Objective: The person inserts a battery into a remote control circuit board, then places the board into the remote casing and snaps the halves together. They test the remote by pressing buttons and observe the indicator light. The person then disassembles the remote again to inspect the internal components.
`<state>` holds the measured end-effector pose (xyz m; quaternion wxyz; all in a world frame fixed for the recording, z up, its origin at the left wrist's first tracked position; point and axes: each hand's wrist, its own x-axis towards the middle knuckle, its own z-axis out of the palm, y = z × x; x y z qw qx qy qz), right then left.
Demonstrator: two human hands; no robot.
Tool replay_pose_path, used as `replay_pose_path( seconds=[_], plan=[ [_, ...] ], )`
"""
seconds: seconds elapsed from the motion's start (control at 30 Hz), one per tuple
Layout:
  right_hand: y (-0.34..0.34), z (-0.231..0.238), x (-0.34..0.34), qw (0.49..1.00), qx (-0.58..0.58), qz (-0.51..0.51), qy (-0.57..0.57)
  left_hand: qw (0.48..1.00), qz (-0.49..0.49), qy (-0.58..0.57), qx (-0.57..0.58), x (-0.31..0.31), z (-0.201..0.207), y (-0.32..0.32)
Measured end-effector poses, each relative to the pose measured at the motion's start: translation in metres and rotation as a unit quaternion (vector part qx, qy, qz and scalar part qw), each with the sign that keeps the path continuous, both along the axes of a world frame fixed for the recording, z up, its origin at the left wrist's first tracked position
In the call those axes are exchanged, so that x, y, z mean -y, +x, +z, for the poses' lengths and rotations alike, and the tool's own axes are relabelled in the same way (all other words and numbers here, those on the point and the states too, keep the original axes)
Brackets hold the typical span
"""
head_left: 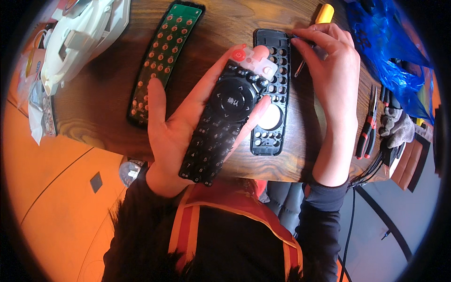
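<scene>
Across the palm and fingers of my left hand (pixel 164 141) rests a black rubber remote-control keypad (pixel 206 136), keys facing up. Its upper end is translucent with a red power key. My left thumb sticks out to the side, over a green circuit board (pixel 164 58) on the table. To the right lies a black remote-control shell (pixel 285 94), full of round key holes, with a large hole towards its near end. My right hand (pixel 338 70) has thumb and forefinger closed at the shell's far right corner. The keypad and left fingers hide part of the shell's left side.
A yellow-handled screwdriver (pixel 325 13) lies beyond the right hand, partly hidden by it. Red-and-black pliers (pixel 367 129), a grey glove (pixel 397 124) and a blue plastic bag (pixel 390 51) sit at the right. White plastic housings (pixel 80 51) occupy the far left of the wooden table (pixel 89 122).
</scene>
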<state>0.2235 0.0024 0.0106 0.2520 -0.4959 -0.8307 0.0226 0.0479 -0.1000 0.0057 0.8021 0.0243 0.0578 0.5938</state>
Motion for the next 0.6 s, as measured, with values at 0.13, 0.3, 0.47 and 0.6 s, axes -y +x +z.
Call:
replay_pose_path(
  seconds=[0.13,0.3,0.47,0.6],
  plan=[
    [0.002,-0.004,-0.003,1.0,-0.001,0.003,-0.018,1.0,0.012,0.006,0.013,0.001,0.0,0.001],
    [0.005,-0.004,-0.004,1.0,-0.003,-0.006,-0.02,0.999,0.028,0.005,0.024,0.002,0.001,0.002],
    [0.007,-0.001,-0.003,0.999,0.031,-0.001,-0.018,0.999,0.03,0.015,0.036,0.002,-0.002,0.002],
    [0.005,0.01,0.003,0.999,-0.051,-0.014,-0.002,0.999,0.018,0.025,0.027,0.003,-0.004,-0.001]
  ],
)
